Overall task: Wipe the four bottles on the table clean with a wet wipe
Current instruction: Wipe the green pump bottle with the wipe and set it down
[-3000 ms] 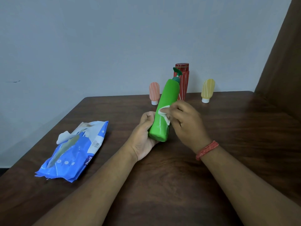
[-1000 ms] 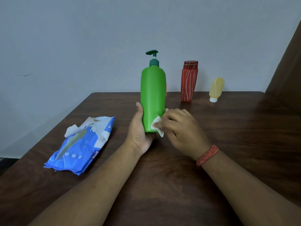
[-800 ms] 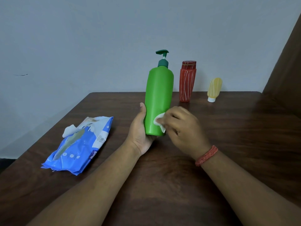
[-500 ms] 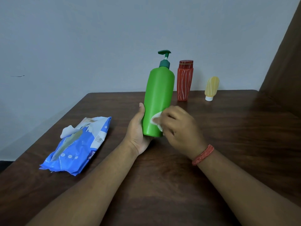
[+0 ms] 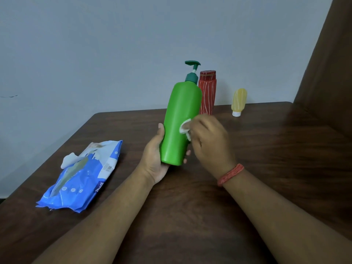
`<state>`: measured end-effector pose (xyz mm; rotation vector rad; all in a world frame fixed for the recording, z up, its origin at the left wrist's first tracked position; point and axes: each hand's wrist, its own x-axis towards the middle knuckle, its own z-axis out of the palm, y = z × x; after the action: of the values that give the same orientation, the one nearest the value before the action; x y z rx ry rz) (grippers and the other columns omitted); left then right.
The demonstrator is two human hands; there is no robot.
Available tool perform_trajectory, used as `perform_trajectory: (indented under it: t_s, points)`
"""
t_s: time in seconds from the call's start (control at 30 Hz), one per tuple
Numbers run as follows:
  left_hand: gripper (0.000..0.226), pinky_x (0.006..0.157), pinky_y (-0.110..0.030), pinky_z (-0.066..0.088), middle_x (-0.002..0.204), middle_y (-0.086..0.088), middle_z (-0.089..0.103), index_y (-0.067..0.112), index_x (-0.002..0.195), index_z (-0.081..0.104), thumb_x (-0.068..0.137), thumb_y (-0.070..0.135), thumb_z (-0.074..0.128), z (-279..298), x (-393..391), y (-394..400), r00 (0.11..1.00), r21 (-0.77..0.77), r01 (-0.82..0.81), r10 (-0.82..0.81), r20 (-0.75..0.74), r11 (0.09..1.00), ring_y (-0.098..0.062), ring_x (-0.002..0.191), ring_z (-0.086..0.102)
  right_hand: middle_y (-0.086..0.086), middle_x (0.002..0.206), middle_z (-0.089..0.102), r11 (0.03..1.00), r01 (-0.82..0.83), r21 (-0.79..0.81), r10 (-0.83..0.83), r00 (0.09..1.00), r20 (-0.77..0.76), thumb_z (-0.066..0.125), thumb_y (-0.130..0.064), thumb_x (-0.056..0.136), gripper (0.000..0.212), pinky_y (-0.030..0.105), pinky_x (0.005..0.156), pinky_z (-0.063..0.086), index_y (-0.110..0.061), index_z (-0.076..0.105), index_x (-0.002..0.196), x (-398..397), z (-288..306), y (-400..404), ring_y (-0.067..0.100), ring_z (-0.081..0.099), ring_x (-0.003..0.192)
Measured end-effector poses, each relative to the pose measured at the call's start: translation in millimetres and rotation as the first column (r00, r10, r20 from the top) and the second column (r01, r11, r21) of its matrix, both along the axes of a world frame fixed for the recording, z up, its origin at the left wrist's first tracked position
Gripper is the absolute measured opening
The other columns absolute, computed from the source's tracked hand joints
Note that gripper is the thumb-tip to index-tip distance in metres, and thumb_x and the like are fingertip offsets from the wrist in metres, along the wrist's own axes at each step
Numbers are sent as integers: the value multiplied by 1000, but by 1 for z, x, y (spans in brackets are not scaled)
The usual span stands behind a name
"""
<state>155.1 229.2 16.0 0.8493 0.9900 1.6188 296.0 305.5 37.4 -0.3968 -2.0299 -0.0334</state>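
My left hand [image 5: 154, 159] grips the lower part of a tall green pump bottle [image 5: 179, 119], held nearly upright and leaning slightly right above the table. My right hand [image 5: 208, 138] pinches a small white wet wipe [image 5: 185, 128] against the bottle's right side at mid-height. Behind it, a red striped bottle [image 5: 208, 94] stands at the table's far edge, partly hidden by the green one. A small yellow bottle [image 5: 238, 101] stands cap-down to its right. The pink bottle is hidden from view.
A blue wet-wipe pack [image 5: 82, 178] lies on the dark wooden table [image 5: 190, 216] to the left, its flap open with a wipe poking out. A grey wall runs behind, and a brown panel [image 5: 327, 73] rises at the right.
The green bottle went from tilted away to nearly upright. My right hand has slid the wipe up the bottle's right side from near the base to mid-height.
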Motion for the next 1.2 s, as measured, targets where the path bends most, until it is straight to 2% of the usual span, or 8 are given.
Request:
perform_trajectory:
  t_s: [0.27, 0.47, 0.67, 0.77, 0.9, 1.07, 1.13, 1.2]
  points:
    - [68, 62, -38, 54, 114, -31, 66, 11, 144, 49, 99, 60, 34, -5, 2, 1, 977, -9, 97, -97, -192, 995, -36, 78, 65, 10, 104, 55, 957, 10, -288, -118, 926, -358, 57, 8, 86, 18, 9, 88, 39, -4, 67, 94, 15, 6, 21, 13, 55, 94]
    - [67, 59, -36, 53, 106, -23, 69, 9, 133, 61, 100, 60, 32, -1, 0, -3, 989, -33, 106, -109, -102, 994, -34, 74, 65, 10, 111, 54, 965, -36, -258, -36, 962, -270, 59, 6, 89, 21, 8, 91, 37, -3, 67, 107, 3, -2, 6, 12, 52, 101]
    - [69, 60, -37, 55, 111, -30, 67, 10, 137, 58, 94, 61, 40, -2, -1, -2, 959, -91, 233, -245, -144, 968, -34, 74, 65, -2, 109, 50, 929, 17, -370, -197, 869, -454, 55, 0, 92, 22, 14, 94, 41, -6, 67, 109, 19, 10, 33, 11, 54, 102]
    - [65, 59, -37, 54, 110, -30, 67, 12, 132, 63, 95, 60, 39, -2, -2, -2, 956, -83, 253, -262, -129, 964, -34, 72, 65, -8, 106, 57, 901, -66, -430, -173, 853, -493, 55, -5, 94, 23, 16, 94, 44, -13, 70, 110, 21, 13, 34, -3, 54, 100]
    - [62, 58, -37, 53, 108, -29, 67, 12, 130, 64, 100, 57, 32, -2, -3, -3, 963, -74, 241, -248, -106, 968, -33, 71, 64, -15, 106, 62, 796, -224, -562, -101, 866, -489, 56, -12, 97, 23, 31, 95, 52, -23, 67, 113, 19, 12, 35, 6, 62, 104]
    - [65, 59, -37, 53, 110, -29, 66, 12, 131, 64, 100, 59, 32, -1, -4, -4, 961, -80, 245, -253, -109, 966, -33, 72, 64, -9, 95, 70, 630, -367, -684, 11, 885, -465, 51, -20, 104, 24, 19, 75, 50, -8, 70, 113, 20, 9, 41, -3, 63, 85]
    - [65, 59, -37, 53, 110, -28, 66, 13, 131, 64, 100, 59, 33, -1, -3, -4, 961, -83, 245, -253, -113, 966, -33, 73, 64, -5, 95, 70, 651, -363, -667, 1, 878, -478, 54, -20, 102, 22, 21, 74, 50, -8, 70, 111, 21, 9, 43, 0, 63, 85]
    - [64, 60, -38, 53, 110, -29, 66, 13, 132, 64, 99, 59, 34, -2, -3, -4, 960, -82, 242, -251, -122, 967, -33, 73, 64, -3, 102, 68, 778, -228, -585, -76, 890, -449, 60, -18, 98, 19, 21, 83, 51, -11, 70, 112, 22, 8, 43, 4, 63, 92]
